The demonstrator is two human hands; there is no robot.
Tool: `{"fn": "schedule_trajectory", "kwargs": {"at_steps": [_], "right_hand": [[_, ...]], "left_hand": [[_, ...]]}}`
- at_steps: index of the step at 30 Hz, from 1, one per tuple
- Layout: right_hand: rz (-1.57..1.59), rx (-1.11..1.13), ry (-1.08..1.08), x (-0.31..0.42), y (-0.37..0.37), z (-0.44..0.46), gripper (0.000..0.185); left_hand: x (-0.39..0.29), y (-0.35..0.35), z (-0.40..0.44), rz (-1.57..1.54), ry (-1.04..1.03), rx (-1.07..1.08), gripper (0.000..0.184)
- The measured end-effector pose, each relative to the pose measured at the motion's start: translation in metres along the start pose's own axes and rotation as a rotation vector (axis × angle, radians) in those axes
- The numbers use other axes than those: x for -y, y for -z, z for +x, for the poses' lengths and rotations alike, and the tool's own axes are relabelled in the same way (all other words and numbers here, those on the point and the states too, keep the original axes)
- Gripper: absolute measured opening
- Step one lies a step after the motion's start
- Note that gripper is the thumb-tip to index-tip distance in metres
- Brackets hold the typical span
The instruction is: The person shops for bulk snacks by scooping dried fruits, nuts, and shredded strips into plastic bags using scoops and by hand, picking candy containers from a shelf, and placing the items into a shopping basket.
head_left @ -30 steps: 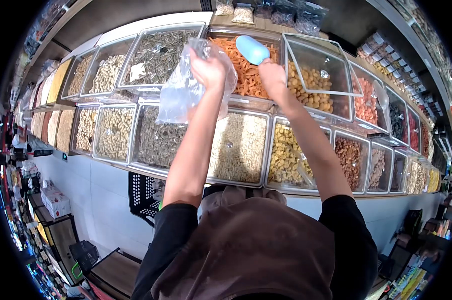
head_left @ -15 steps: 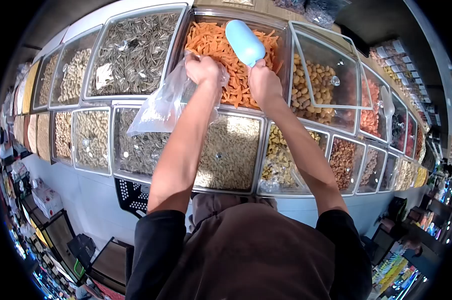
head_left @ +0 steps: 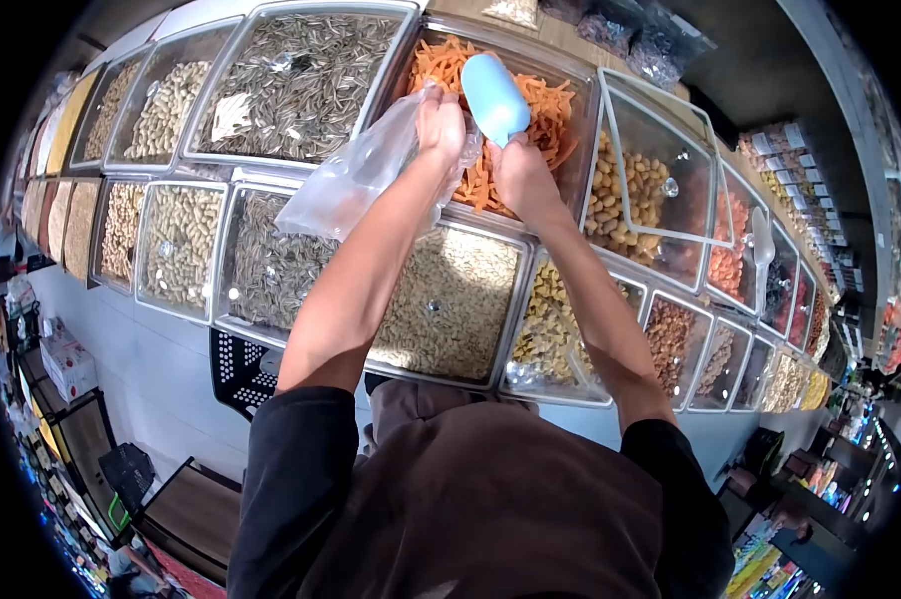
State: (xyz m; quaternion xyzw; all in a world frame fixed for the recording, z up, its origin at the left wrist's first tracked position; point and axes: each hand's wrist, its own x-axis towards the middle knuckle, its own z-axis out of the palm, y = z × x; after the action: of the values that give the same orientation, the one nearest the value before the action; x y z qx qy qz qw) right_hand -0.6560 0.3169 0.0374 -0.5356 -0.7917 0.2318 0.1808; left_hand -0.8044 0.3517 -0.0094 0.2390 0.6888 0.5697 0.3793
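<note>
My right hand (head_left: 523,172) is closed round the handle of a light blue scoop (head_left: 493,92). The scoop's rounded head lies over orange dried strips (head_left: 548,118) in an uncovered clear bin; whether strips are in the scoop I cannot tell. Just left of it, my left hand (head_left: 441,124) grips the edge of a clear plastic bag (head_left: 356,182), with its fingers at the strips. The bag drapes down across the bin's front left edge and over neighbouring lids. Its mouth is partly hidden behind the hand.
Lidded bins stand in two rows: sunflower seeds (head_left: 296,85) to the left, pale kernels (head_left: 441,309) in front. A clear lid (head_left: 665,165) lies tilted over the yellow-brown nuts (head_left: 620,205) on the right. A white scoop (head_left: 762,250) rests farther right. A black perforated basket (head_left: 236,369) is below.
The view has turned slightly. The scoop stays over the strips, its head now nearer my left hand. My left fingers have opened out of their fist somewhat, still holding the bag.
</note>
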Motion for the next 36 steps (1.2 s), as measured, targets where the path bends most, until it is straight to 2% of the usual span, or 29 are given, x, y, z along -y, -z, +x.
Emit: {"fn": "schedule_trajectory", "kwargs": {"at_steps": [3, 4, 6, 7, 10, 11, 12, 14, 16, 18, 20, 22, 23, 24, 26, 27, 28, 30, 32, 36], "right_hand": [[-0.013, 0.039, -0.019, 0.014, 0.003, -0.007, 0.045], [-0.009, 0.024, -0.013, 0.017, 0.008, -0.01, 0.045], [0.021, 0.166, -0.173, 0.02, 0.02, -0.016, 0.044], [0.017, 0.196, -0.134, 0.019, 0.027, -0.017, 0.047], [0.067, 0.264, -0.146, 0.017, 0.048, -0.032, 0.05], [0.036, 0.134, -0.063, 0.001, 0.037, -0.038, 0.049], [0.042, 0.117, -0.069, -0.004, 0.044, -0.042, 0.049], [0.585, 0.457, -0.337, -0.011, 0.065, -0.04, 0.046], [0.817, 0.447, -0.496, 0.005, 0.08, -0.056, 0.041], [0.929, 0.454, -0.52, 0.008, 0.084, -0.067, 0.04], [1.026, 0.469, -0.525, 0.003, 0.085, -0.068, 0.039], [1.115, 0.495, -0.529, -0.004, 0.086, -0.069, 0.038], [1.236, 0.552, -0.519, -0.008, 0.086, -0.071, 0.037], [1.354, 0.611, -0.5, -0.009, 0.085, -0.072, 0.036], [1.44, 0.585, -0.494, -0.011, 0.081, -0.076, 0.034], [1.527, 0.615, -0.496, -0.017, 0.081, -0.074, 0.034], [1.615, 0.646, -0.497, -0.019, 0.085, -0.074, 0.034], [1.688, 0.651, -0.488, -0.029, 0.088, -0.081, 0.035], [1.751, 0.689, -0.438, -0.035, 0.088, -0.077, 0.036], [1.832, 0.774, -0.46, -0.039, 0.09, -0.082, 0.039]], "left_hand": [[-0.017, 0.025, -0.009, -0.291, 0.227, 0.316, 0.03], [-0.026, 0.028, -0.019, -0.288, 0.211, 0.321, 0.03], [-0.041, 0.025, -0.036, -0.517, 0.297, 0.233, 0.039], [-0.044, 0.023, -0.04, -0.591, 0.294, 0.255, 0.043], [-0.058, 0.02, -0.059, -0.502, 0.298, 0.294, 0.048], [-0.059, 0.019, -0.064, -0.482, 0.271, 0.343, 0.048], [-0.062, 0.016, -0.071, -0.473, 0.263, 0.358, 0.048], [-0.081, 0.007, -0.077, -0.389, 0.246, 0.408, 0.043], [-0.09, -0.003, -0.07, -0.321, 0.182, 0.436, 0.041], [-0.086, -0.002, -0.079, -0.176, 0.137, 0.44, 0.036], [-0.097, -0.006, -0.085, -0.128, 0.161, 0.421, 0.043], [-0.107, -0.005, -0.095, -0.107, 0.098, 0.54, 0.046], [-0.107, -0.006, -0.098, -0.08, -0.023, 0.533, 0.047], [-0.111, -0.004, -0.106, -0.073, -0.032, 0.53, 0.047], [-0.116, -0.001, -0.126, 0.022, -0.191, 0.526, 0.046], [-0.118, 0.0, -0.134, -0.072, -0.196, 0.453, 0.038], [-0.127, 0.006, -0.147, -0.065, -0.205, 0.45, 0.038], [-0.142, 0.028, -0.173, -0.064, -0.319, 0.295, 0.032], [-0.146, 0.052, -0.187, -0.305, -0.353, 0.137, 0.024], [-0.139, 0.131, -0.218, -0.432, -0.305, 0.123, 0.036]]}}
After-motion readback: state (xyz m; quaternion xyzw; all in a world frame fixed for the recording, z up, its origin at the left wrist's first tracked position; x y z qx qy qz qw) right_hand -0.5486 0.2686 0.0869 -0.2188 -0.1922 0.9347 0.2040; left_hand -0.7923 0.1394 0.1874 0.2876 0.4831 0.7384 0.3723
